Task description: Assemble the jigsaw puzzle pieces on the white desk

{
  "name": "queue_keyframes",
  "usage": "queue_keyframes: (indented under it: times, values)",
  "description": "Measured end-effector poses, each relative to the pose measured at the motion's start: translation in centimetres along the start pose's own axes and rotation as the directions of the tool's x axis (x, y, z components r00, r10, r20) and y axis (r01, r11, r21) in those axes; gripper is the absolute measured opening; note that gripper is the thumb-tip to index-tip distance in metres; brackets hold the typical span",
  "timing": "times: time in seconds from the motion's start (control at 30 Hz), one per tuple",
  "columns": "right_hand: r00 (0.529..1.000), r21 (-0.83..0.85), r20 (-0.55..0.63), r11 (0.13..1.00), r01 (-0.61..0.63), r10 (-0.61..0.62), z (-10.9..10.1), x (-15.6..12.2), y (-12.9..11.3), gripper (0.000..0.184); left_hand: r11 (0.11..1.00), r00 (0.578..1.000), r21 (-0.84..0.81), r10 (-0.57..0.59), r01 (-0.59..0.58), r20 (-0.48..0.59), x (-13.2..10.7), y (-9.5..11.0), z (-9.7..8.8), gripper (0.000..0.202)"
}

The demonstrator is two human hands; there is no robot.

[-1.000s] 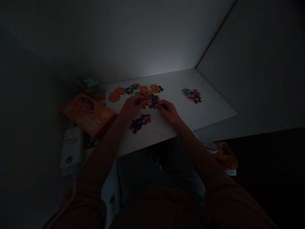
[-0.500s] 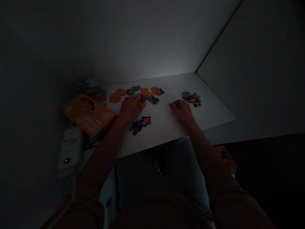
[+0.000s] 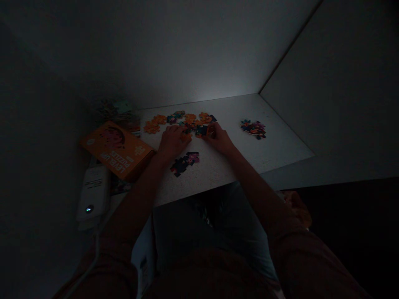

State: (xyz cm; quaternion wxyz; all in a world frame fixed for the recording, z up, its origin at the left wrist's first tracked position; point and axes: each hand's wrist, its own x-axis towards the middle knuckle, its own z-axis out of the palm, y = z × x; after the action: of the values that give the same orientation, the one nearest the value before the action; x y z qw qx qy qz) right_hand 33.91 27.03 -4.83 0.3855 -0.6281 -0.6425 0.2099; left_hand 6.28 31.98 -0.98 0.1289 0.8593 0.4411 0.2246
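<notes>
the light is very dim, and the outer edges sink into near-black, so fine detail is lost. the left hand (image 3: 173, 142) lies palm down on the desk (image 3: 224, 170), fingers bent at the near edge of the middle puzzle pieces (image 3: 190, 119); its fingertips blend into the pieces, and i cannot tell whether it grips one or only presses. the right hand (image 3: 219, 139) is half curled, thumb and fingers close together at the right edge of a dark puzzle piece (image 3: 201, 131); whether they pinch it or just touch it is too murky to tell, and the knuckles cover part of what is there.

the pieces are flat, with rounded knobs and notches. orange pieces (image 3: 155, 123) lie to the left of the middle ones, some overlapping. a dark and purple joined section (image 3: 184, 164), stepped in outline, lies nearer the body, its left end close to the left forearm. a mixed cluster (image 3: 254, 128) sits well apart on the right, its pieces overlapping.

the orange cardboard box (image 3: 116, 149), square-edged, reads "level up! puzzles" upside down; it partly hides a blurred heap (image 3: 116, 109) behind it and a dark printed sheet (image 3: 120, 185) under it. beside it is a smooth white device (image 3: 93, 193) with a small lit round display, its lettering illegible. the bundle (image 3: 297, 207) below the desk is partly covered by the right arm.
</notes>
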Motion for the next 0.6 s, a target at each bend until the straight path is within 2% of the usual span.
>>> queue_keyframes:
  times: [0.1,0.17,0.27,0.4,0.6]
  values:
    - [1.000,0.162,-0.011,0.986,0.030,-0.028,0.4,0.0,0.0,0.050,0.996,1.000,-0.094,0.006,-0.008,-0.025,0.1,0.2,0.2,0.050]
    - [0.998,0.322,0.015,0.946,0.048,-0.056,1.0,-0.1,-0.5,0.051,0.976,0.999,-0.217,0.005,-0.015,-0.047,0.1,0.4,0.1,0.047]
    - [0.985,0.521,0.112,0.852,0.057,-0.135,2.1,-0.7,-1.6,0.052,0.888,0.998,-0.459,-0.038,0.015,-0.041,0.1,0.8,-0.2,0.044]
    - [0.979,0.546,0.122,0.835,0.073,-0.165,2.7,-1.4,-2.3,0.048,0.771,0.995,-0.633,-0.096,0.075,0.001,0.0,1.3,-0.4,0.035]
    - [0.994,0.566,0.092,0.824,-0.005,-0.057,2.6,-1.6,-1.9,0.057,0.700,0.971,-0.706,-0.223,0.102,-0.081,0.8,0.7,-0.2,0.029]
